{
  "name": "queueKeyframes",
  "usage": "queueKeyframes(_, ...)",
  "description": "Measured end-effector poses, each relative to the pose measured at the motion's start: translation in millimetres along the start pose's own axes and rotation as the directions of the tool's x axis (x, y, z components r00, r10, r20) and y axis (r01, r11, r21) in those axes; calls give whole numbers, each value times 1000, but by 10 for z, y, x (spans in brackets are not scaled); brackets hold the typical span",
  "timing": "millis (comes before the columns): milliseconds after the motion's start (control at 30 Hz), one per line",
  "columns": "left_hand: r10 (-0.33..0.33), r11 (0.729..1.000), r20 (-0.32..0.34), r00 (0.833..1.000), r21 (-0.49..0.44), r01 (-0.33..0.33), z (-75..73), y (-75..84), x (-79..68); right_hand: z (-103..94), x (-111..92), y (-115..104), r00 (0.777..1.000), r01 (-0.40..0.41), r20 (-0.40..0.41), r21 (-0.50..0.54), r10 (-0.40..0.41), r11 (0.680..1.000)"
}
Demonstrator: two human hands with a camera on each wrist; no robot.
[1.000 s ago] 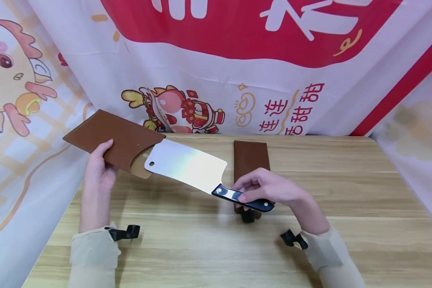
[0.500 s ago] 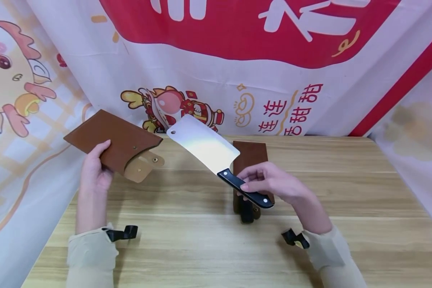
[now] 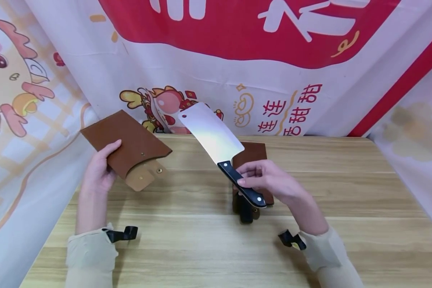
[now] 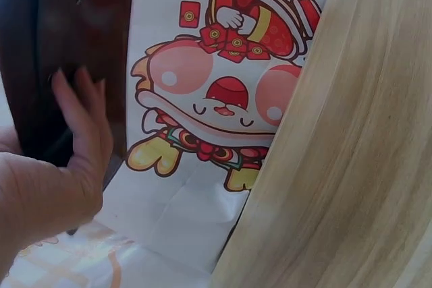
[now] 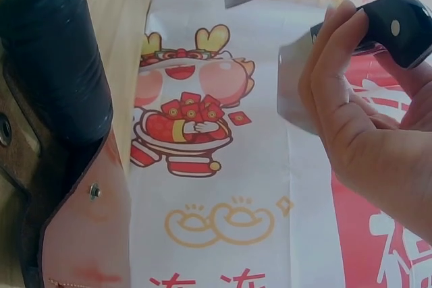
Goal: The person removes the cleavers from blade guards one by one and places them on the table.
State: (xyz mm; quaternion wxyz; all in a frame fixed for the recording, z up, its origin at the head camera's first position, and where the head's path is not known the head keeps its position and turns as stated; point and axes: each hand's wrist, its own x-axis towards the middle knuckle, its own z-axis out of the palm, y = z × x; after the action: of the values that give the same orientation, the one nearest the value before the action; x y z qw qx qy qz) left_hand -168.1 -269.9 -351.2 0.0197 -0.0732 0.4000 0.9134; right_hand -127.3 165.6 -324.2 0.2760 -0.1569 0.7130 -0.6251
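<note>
Cleaver (image 3: pixel 221 148) pinched between right fingers (image 3: pixel 246 182).

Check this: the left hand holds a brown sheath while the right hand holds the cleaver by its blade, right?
Not quite: the right hand grips the cleaver by its black handle, as the head view shows. The left hand does hold a brown sheath.

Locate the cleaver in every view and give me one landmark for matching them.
Head: near the centre, the cleaver slants up-left from the right hand.
Left wrist: not visible.
Right wrist: upper right, handle toward the edge, partly hidden by the hand.
Shared landmark: the red-packet cartoon figure printed on the backdrop.
</note>
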Motion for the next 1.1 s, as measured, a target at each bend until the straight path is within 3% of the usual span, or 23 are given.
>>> queueKeyframes(167, -25, 982, 137, 990, 188, -1, 65, -54, -26, 41, 25, 2, 1000, -10, -20, 41, 11, 999)
queueKeyframes(367, -69, 962, 218, 974, 273, 7, 130, -76, -69, 116, 65, 32, 999, 9, -51, 117, -3, 993)
queueKeyframes(467, -61, 960, 197, 979, 280, 3, 164, -72, -71, 161, 92, 60, 999, 19, -46, 149, -12, 989)
queueKeyframes(633, -44, 949, 116, 992, 316, 5, 208, -61, -72, 231, 143, 126, 999, 7, -41, 103, -2, 995)
queueKeyframes(967, -37, 840, 123, 992, 541, -36, 214, -103, -39, 323, 231, 196, 996, -11, -90, -6, 11, 1000)
queueKeyframes(1100, -37, 825, 113, 993, 565, -33, 207, -111, -34, 362, 262, 222, 996, -35, -87, -32, 32, 999)
